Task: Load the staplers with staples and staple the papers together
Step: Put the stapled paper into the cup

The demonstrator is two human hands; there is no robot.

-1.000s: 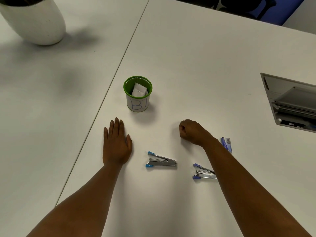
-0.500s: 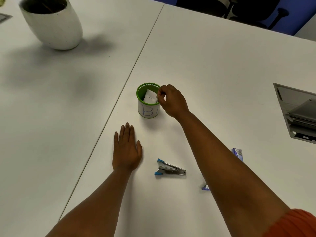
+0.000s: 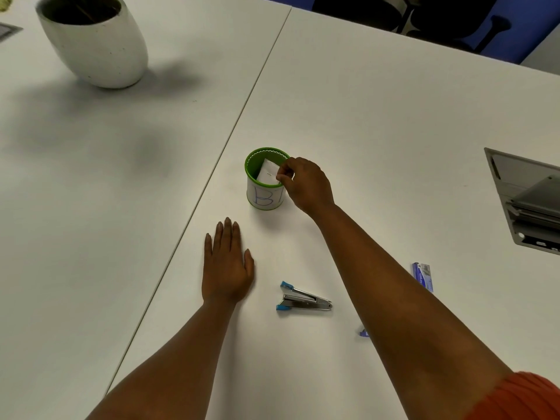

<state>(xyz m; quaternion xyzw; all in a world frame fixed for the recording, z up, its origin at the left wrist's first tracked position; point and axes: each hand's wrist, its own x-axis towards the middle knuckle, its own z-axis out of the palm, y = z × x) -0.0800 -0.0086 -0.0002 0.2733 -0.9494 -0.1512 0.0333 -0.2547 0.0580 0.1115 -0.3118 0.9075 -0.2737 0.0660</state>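
A green-rimmed cup (image 3: 265,194) marked "B1" stands on the white table (image 3: 378,131) with folded white papers (image 3: 268,171) inside. My right hand (image 3: 306,184) is at the cup's right rim, thumb and fingers pinching the papers' edge. My left hand (image 3: 225,263) lies flat, palm down, in front of the cup. A silver stapler (image 3: 304,300) with blue tips lies between my arms. Only the blue tip of a second stapler (image 3: 362,333) shows; my right forearm hides the rest. A small blue staple box (image 3: 422,275) lies right of that forearm.
A large white plant pot (image 3: 97,47) stands at the far left on the adjoining table. An open grey cable hatch (image 3: 527,201) is set into the table at the right edge. Dark office chairs (image 3: 424,16) stand beyond the far edge.
My right hand rose from a fist on the table near the staplers to the cup and took hold of the papers' edge. My left hand stayed flat.
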